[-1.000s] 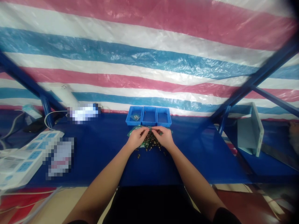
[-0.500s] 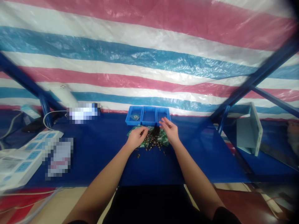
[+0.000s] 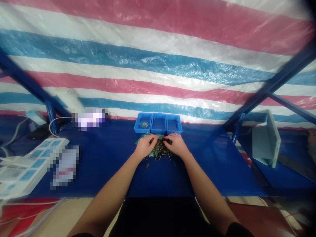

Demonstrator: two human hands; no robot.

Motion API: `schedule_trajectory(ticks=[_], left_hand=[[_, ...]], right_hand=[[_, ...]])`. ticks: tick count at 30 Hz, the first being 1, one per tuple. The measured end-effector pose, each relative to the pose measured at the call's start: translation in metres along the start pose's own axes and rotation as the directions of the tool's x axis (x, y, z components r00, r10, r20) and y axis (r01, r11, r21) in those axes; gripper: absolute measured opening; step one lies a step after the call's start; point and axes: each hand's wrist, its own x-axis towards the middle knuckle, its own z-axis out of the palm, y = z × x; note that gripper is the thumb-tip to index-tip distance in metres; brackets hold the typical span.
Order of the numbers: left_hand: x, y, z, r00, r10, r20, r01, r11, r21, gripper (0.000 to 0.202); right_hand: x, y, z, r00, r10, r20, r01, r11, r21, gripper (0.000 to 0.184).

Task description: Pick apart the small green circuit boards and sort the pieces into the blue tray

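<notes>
A heap of small brass-coloured and dark screws (image 3: pixel 161 152) lies on a green plastic bag (image 3: pixel 140 136) on the blue table. At the heap's left side is my left hand (image 3: pixel 146 145), its thumb and forefinger pinched together; whatever is between them is too small to name. My right hand (image 3: pixel 176 144) reaches over the heap's right side with fingers curled toward the thumb, and what they grip is hidden. Just behind stand three joined blue bins. Small silvery pieces lie in the left bin (image 3: pixel 136 127); tiny dark bits show in the middle bin (image 3: pixel 158 125) and right bin (image 3: pixel 174 125).
On the left are a white power strip (image 3: pixel 37 164) with cables, a blurred-out packet (image 3: pixel 66 168) and a bright blurred-out object (image 3: pixel 90 120). A pale stand-like panel (image 3: pixel 265 141) stands at right. Blue frame posts and a striped sheet (image 3: pixel 158 70) back the table (image 3: pixel 98 158).
My right hand has come down from in front of the right bin to the screw heap, its fingers curling in. My left hand stays almost in place, still pinched.
</notes>
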Motion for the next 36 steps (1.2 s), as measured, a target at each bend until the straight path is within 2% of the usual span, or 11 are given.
schedule_trajectory(ticks=[4,8,12,15,17,20,23,27,32,36], left_hand=[[0.0,0.0,0.001,1.0,0.007,0.0,-0.007,1.0,0.0,0.029],[0.0,-0.001,0.002,1.0,0.008,0.01,-0.008,1.0,-0.002,0.028],[0.0,-0.001,0.002,1.0,0.012,0.003,-0.012,1.0,0.001,0.028],[0.0,-0.001,0.001,1.0,0.008,0.0,-0.008,1.0,-0.004,0.027],[0.0,0.0,0.001,1.0,0.009,0.002,-0.009,1.0,-0.011,0.026],[0.0,0.001,0.0,1.0,0.013,0.008,-0.013,0.999,-0.036,0.024],[-0.001,0.002,0.0,0.999,0.022,0.024,-0.02,0.998,-0.051,0.023],[-0.001,0.0,0.001,0.995,0.06,0.076,-0.056,0.997,-0.05,0.024],[0.0,-0.003,0.002,0.991,0.1,0.092,-0.096,0.994,-0.056,0.024],[0.0,-0.004,0.003,0.989,0.112,0.098,-0.107,0.993,-0.058,0.023]], right_hand=[[-0.001,0.003,0.0,1.0,-0.004,0.021,0.004,1.0,0.003,0.019],[0.0,0.004,0.003,1.0,0.007,-0.001,-0.007,1.0,0.03,0.006],[0.001,0.0,0.002,1.0,0.02,-0.02,-0.019,0.996,0.091,0.009],[0.001,-0.006,-0.001,0.99,0.131,-0.06,-0.114,0.968,0.225,0.013],[0.001,-0.01,-0.002,0.976,0.211,-0.058,-0.176,0.914,0.366,0.018],[0.0,-0.014,-0.001,0.969,0.246,-0.029,-0.201,0.847,0.491,0.022],[-0.001,-0.017,0.002,0.974,0.222,-0.044,-0.18,0.877,0.445,0.023],[-0.001,-0.022,0.005,0.994,0.102,-0.045,-0.078,0.923,0.378,0.02],[-0.002,-0.025,0.005,0.981,0.195,-0.022,-0.166,0.882,0.441,0.022],[-0.002,-0.024,0.005,0.985,0.174,-0.023,-0.148,0.893,0.425,0.022]])
